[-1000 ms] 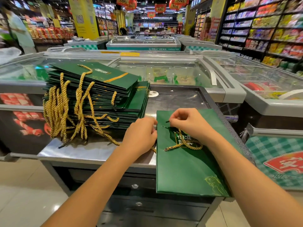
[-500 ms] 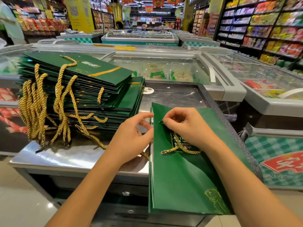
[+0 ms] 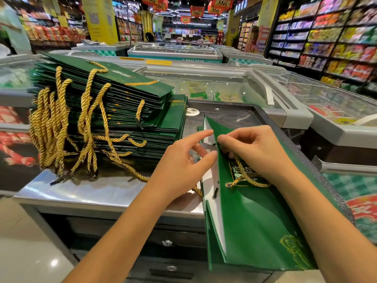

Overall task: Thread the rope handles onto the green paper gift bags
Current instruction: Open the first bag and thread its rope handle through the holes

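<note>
My right hand [image 3: 257,150] pinches the black-tipped end of the twisted gold rope handle [image 3: 246,178] at the punched hole. My left hand [image 3: 183,162] grips nothing, its fingers spread at the bag mouth. The flat green paper gift bag [image 3: 255,217] lies on the right end of the steel counter [image 3: 81,190], overhanging the front edge. Risks, as I judge them:
- The tip slips back out if my left misses it inside.
- The paper tears at the hole if pulled hard.
- The bag slides off the edge.
- Loose cords from the tall stack of finished green bags [image 3: 114,103] snag my left wrist.
</note>
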